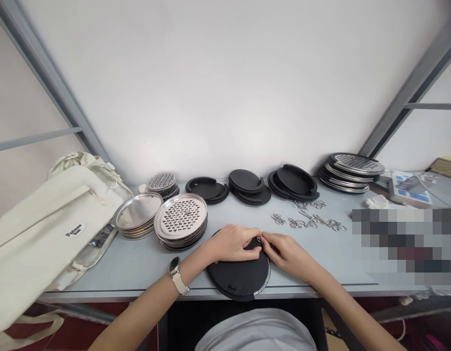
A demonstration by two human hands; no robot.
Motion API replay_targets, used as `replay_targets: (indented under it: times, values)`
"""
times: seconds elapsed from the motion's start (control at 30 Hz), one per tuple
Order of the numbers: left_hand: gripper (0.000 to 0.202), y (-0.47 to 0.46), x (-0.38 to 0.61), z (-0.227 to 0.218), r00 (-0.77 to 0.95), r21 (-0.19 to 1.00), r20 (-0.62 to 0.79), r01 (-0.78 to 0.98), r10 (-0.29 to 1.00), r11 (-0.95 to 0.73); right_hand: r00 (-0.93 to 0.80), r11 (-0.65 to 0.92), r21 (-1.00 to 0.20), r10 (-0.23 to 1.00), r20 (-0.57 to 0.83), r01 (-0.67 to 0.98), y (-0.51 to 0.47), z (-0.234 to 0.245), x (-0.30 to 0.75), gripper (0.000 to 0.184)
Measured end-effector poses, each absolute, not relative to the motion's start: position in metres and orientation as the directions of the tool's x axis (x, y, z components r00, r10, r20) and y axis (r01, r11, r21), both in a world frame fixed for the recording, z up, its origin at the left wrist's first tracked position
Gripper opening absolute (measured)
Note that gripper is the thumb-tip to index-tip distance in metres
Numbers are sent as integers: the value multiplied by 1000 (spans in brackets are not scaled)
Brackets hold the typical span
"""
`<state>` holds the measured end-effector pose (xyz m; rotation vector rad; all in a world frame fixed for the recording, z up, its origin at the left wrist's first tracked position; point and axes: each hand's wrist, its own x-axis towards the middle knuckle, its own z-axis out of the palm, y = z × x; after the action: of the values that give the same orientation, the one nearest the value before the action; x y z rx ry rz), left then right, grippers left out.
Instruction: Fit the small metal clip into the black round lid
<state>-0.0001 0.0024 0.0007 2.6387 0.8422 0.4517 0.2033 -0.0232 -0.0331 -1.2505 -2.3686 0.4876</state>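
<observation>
A black round holder (240,279) with a thin metallic rim showing at its right lies face down near the front edge of the table. My left hand (230,243), with a watch on the wrist, rests over its upper part, fingers curled at its upper right edge and thumb on the surface. At that same edge, my right hand (285,251) pinches a small metal wire clip (259,239), mostly covered by the fingertips. Fingertips of both hands meet there. Several loose wire clips (309,219) are scattered beyond my right hand.
To the left stand stacks of metal grater discs (181,217) and plain-looking metal discs (137,212). Black holders (246,180) line the back. Stacked graters in holders (351,170) sit back right. A cream bag (64,209) covers the left end; a blue-white box (410,187) lies right.
</observation>
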Motion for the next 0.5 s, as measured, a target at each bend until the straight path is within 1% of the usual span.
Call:
replay_targets:
  times: [0.5]
  values:
    - [18, 3, 0, 1, 777, 416, 199, 485, 597, -770, -508, 529, -492, 840, 189, 691, -23, -32, 203, 29]
